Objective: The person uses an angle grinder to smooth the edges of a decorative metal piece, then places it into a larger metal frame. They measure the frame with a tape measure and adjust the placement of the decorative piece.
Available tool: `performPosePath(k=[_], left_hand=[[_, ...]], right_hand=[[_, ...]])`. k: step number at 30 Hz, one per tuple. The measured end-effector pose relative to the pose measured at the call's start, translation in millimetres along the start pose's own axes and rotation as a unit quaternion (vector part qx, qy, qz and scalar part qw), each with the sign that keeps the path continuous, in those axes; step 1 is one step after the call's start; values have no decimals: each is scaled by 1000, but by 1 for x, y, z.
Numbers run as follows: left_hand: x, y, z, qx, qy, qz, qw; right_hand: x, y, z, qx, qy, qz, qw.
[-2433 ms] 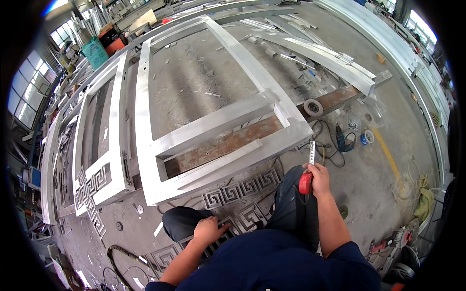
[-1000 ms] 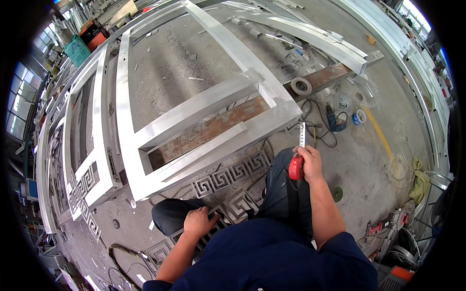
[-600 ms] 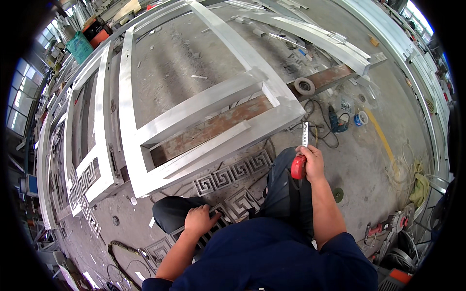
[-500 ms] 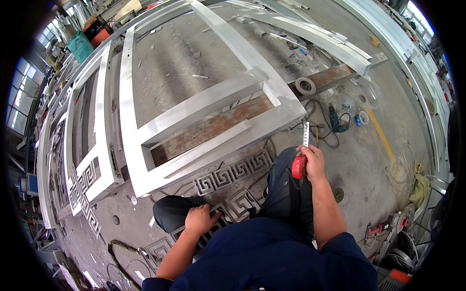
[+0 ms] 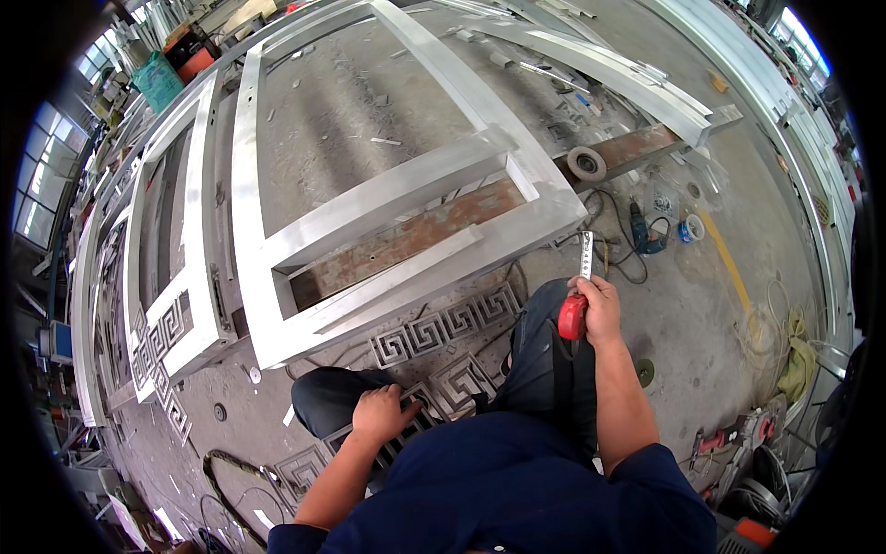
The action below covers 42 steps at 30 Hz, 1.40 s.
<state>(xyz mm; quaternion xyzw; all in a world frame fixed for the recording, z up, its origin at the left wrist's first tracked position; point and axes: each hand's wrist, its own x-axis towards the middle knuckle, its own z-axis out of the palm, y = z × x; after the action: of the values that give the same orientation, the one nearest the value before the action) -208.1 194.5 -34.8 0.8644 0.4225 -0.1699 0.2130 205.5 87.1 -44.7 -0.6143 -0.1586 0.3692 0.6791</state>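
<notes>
My right hand (image 5: 602, 312) is closed round a red tape measure (image 5: 572, 317) above my right thigh. A short length of its white blade (image 5: 587, 253) sticks out, its end close to the near right corner of a silver metal frame (image 5: 544, 222). My left hand (image 5: 378, 414) rests on my left thigh with its thumb and fingers apart, holding nothing. Beside it on the floor lies a Greek-key metal panel (image 5: 461, 377). A longer strip of the same key pattern (image 5: 447, 328) lies between my knees and the frame.
A rusty beam (image 5: 628, 148) supports the frame and carries a round disc (image 5: 586, 164). On the right floor are a power drill (image 5: 648, 236), a tape roll (image 5: 690, 229), loose cables and a red power tool (image 5: 711, 441). More frames (image 5: 198, 185) stand at left.
The view has shifted slightly, so the scene sits a little differently in the picture. Both hands keep their places, and the tape measure is held as before.
</notes>
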Motion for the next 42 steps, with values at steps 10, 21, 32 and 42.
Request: performPosePath(k=[10,21,32,42], left_hand=[[-2,-1,0,-3,0,2,1000],[-1,1,-2,5,-12,-10,1000],[-3,-5,4,-7,25,22,999],[-23,8,-23,-86,21,-11,996]], right_hand=[[1,2,-1,-4,7,-9,1000],[0,-1,-1,0,6,-13,1000],[4,-1,-6,78,13,34,996],[150,-52,-15,-157,-17,-51,986]])
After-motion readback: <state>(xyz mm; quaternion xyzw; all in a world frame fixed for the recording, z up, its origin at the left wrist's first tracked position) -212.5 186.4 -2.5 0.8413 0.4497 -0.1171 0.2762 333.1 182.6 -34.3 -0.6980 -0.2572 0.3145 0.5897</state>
